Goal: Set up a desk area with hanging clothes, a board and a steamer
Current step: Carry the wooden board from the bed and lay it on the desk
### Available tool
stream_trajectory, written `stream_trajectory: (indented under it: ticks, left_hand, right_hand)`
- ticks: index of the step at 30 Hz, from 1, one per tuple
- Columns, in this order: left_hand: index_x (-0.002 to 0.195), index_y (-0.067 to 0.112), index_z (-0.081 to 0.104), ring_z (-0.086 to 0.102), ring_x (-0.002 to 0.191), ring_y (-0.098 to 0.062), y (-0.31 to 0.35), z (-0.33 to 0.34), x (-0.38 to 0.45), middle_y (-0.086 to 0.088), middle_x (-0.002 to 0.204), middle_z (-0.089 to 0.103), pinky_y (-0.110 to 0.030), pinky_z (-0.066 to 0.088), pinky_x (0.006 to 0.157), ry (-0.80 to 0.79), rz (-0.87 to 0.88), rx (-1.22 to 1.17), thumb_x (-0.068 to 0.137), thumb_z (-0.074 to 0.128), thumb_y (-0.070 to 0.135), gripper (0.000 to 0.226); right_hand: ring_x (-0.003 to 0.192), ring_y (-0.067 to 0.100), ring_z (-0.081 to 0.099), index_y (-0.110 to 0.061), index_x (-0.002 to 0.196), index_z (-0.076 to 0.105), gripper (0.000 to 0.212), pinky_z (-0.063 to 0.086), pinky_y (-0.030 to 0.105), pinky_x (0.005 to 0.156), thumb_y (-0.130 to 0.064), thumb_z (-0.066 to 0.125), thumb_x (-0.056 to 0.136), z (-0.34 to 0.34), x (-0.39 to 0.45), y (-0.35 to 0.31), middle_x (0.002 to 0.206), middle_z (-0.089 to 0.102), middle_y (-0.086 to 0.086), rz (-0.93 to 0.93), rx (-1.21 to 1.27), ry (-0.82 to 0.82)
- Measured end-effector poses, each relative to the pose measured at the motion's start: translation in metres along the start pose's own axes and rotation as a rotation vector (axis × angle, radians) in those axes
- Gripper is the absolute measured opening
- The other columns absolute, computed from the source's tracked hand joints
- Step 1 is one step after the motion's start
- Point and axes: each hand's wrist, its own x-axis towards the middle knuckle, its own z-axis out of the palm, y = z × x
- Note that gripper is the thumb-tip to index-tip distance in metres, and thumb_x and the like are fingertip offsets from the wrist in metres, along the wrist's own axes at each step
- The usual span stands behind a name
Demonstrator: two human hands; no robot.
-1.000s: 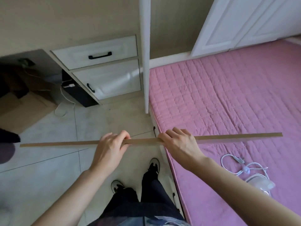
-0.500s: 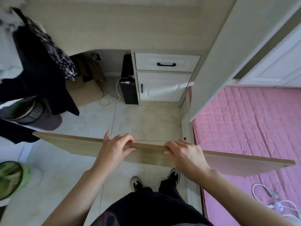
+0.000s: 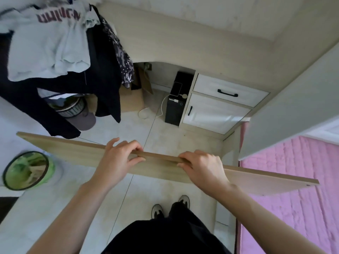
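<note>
While we look down past our own arms, these are the things around us.
Clothes: hanging clothes fill the upper left, a pale blue sweatshirt with dark red lettering over dark garments and a dotted dark fabric; their lowest dark hem hangs just above the left end of the board.
Basket: a green-lined round basket stands on the floor at the left, below that same end.
Desk: a beige desk curves across the top, and beneath it we see cardboard boxes, a black computer tower with a phone lying on top and a white cable trailing to the floor.
Cabinet: white drawers with black handles sit under the desk's right part.
Panel: a pale upright panel rises at the right, between the desk area and the bed.
Bed: a pink quilted mattress lies at the lower right, under the board's right end.
Board: a long, thin, light wood-grain board is held in the air across the view, tilted so its left end sits higher, its broad face towards us.
Left hand: our left hand curls over the top edge near the middle, gripping it.
Right hand: our right hand grips the same edge just to the right.
Feet: our shoes stand on the tiled floor below.
</note>
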Motion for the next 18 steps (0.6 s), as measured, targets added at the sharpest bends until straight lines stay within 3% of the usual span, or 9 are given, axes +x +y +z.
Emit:
stream_trajectory:
  ticks: [4,7,11,18]
  left_hand:
    - [0.085,0.028,0.059,0.060,0.075,-0.010,-0.017,-0.018,0.021,0.011,0.075,0.063,-0.029,0.029,0.104,0.013,-0.015,0.024,0.075,0.076,0.040,0.023]
    - [0.087,0.028,0.064,0.059,0.078,-0.015,-0.029,-0.033,0.046,0.010,0.075,0.065,-0.033,0.040,0.089,-0.008,-0.031,0.050,0.074,0.076,0.042,0.022]
    - [0.089,0.029,0.069,0.057,0.073,-0.017,-0.040,-0.045,0.085,0.009,0.071,0.065,-0.029,0.036,0.078,-0.010,-0.018,0.068,0.074,0.076,0.042,0.021]
    - [0.086,0.030,0.071,0.055,0.074,-0.016,-0.056,-0.051,0.179,0.013,0.070,0.062,-0.029,0.034,0.072,-0.040,-0.051,0.023,0.072,0.078,0.040,0.019]
  right_hand:
    - [0.081,0.012,0.060,-0.037,0.109,0.065,0.021,0.043,0.028,0.067,-0.045,0.055,0.091,0.000,0.033,-0.008,0.087,0.064,-0.008,0.018,0.055,-0.048]
    - [0.086,0.013,0.061,-0.037,0.109,0.065,0.023,0.045,0.029,0.071,-0.046,0.055,0.090,0.000,0.064,-0.011,0.091,0.066,-0.009,0.026,0.087,-0.083]
    - [0.087,0.010,0.060,-0.037,0.106,0.065,0.020,0.048,0.030,0.074,-0.044,0.056,0.089,-0.002,0.107,-0.008,0.091,0.069,-0.013,0.044,0.122,-0.107]
    - [0.083,0.005,0.061,-0.038,0.101,0.067,0.017,0.048,0.026,0.073,-0.043,0.064,0.085,-0.014,0.197,0.016,0.087,0.070,-0.018,0.100,0.197,-0.114]
